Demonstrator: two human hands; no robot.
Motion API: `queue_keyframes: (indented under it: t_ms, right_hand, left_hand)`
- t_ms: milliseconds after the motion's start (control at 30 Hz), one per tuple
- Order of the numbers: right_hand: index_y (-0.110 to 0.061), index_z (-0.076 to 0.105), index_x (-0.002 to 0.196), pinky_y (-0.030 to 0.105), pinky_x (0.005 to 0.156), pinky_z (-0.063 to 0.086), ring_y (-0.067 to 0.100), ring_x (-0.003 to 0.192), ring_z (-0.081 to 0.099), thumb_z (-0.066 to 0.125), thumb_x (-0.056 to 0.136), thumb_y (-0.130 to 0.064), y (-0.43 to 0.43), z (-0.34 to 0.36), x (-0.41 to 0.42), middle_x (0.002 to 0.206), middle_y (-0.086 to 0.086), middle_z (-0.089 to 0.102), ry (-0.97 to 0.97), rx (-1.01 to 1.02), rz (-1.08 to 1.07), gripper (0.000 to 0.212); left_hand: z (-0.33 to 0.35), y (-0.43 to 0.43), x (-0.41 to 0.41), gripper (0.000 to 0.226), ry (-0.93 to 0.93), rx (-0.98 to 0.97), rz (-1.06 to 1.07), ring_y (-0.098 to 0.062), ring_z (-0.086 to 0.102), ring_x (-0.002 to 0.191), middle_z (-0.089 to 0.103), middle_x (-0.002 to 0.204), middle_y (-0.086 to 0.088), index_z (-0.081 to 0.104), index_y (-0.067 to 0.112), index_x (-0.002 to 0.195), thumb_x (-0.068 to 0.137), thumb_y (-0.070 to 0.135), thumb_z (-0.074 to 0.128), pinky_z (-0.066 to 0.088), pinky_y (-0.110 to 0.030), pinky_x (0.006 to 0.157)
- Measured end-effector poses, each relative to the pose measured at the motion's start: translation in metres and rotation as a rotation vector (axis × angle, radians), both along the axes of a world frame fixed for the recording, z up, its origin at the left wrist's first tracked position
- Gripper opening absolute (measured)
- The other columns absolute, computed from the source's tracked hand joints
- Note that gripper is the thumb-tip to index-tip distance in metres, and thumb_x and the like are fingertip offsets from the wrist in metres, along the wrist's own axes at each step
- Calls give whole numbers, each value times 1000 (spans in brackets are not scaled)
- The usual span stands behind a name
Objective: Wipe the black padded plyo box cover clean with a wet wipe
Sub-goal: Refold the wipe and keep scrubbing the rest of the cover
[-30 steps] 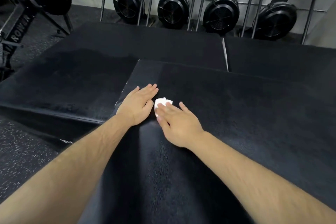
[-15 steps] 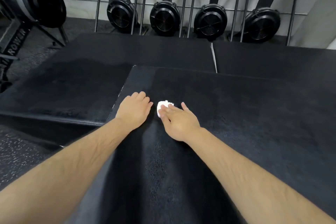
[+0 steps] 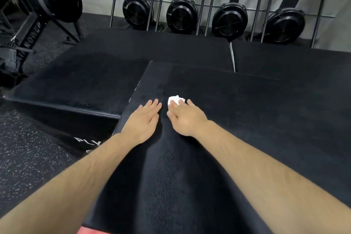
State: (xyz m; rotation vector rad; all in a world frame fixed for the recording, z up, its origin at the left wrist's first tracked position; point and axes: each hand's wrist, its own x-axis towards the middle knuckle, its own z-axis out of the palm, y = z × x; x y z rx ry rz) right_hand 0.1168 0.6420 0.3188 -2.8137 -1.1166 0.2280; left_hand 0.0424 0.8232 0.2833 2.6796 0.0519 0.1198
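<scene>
the right grip (image 3: 185,119) pressed a crumpled white wet wipe (image 3: 173,99) under straight fingers (image 3: 190,104) on the black padded plyo box cover (image 3: 247,123), far left; the left grip (image 3: 142,121) lay flat beside, empty.

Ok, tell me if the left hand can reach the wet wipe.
Probably yes: the left hand lies flat on the cover beside the wet wipe, nothing between them, though the right hand presses on it.

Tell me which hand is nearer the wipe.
Right. The right hand presses down on the wipe; the left hand lies flat on the cover just to the wipe's left, apart from it.
</scene>
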Motion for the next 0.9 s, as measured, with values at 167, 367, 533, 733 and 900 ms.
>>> queue_keyframes:
  t_ms: [167, 367, 533, 733, 900]
  right_hand:
    - [-15, 30, 156, 37, 124, 3, 14, 152, 13, 22, 109, -34, -12, -9, -52, 163, -7, 25, 10, 97, 195, 52]
    - [-19, 18, 160, 38, 124, -1, 13, 154, 4, 14, 109, -33, -6, -4, -28, 167, -9, 14, 15, 23, 72, 53]
    - [-16, 21, 159, 38, 125, 1, 16, 154, 8, 16, 109, -33, -7, -11, -62, 166, -9, 20, 10, 65, 184, 53]
    - [-19, 21, 158, 41, 126, 7, 13, 152, 15, 16, 109, -32, -19, -4, -38, 165, -3, 20, -84, -15, 78, 51]
    - [-13, 22, 159, 36, 126, 2, 16, 153, 9, 17, 109, -32, -17, -8, -82, 166, -5, 19, -35, -7, 202, 54]
  left_hand:
    - [2, 0, -1, 49, 22, -49, -12, -5, 4, 152, 13, 165, 9, 22, 19, 158, 109, 21, 17, -4, -20, 119]
    - [1, -1, -2, 49, 21, -4, -14, -7, 3, 153, 12, 166, 7, 19, 18, 158, 109, 25, 18, -3, -24, 121]
    - [2, 0, -5, 50, 34, -27, -29, -4, 2, 152, 11, 166, 9, 20, 19, 159, 109, 22, 13, -5, -19, 119]
    - [4, -1, -5, 51, 33, 86, -44, -9, 0, 153, 6, 167, 6, 14, 18, 160, 109, 26, 16, -3, -29, 123]
    - [14, 0, -16, 54, 109, 184, -87, -17, -6, 154, -2, 168, -3, 8, 11, 159, 109, 24, 23, -3, -34, 123]
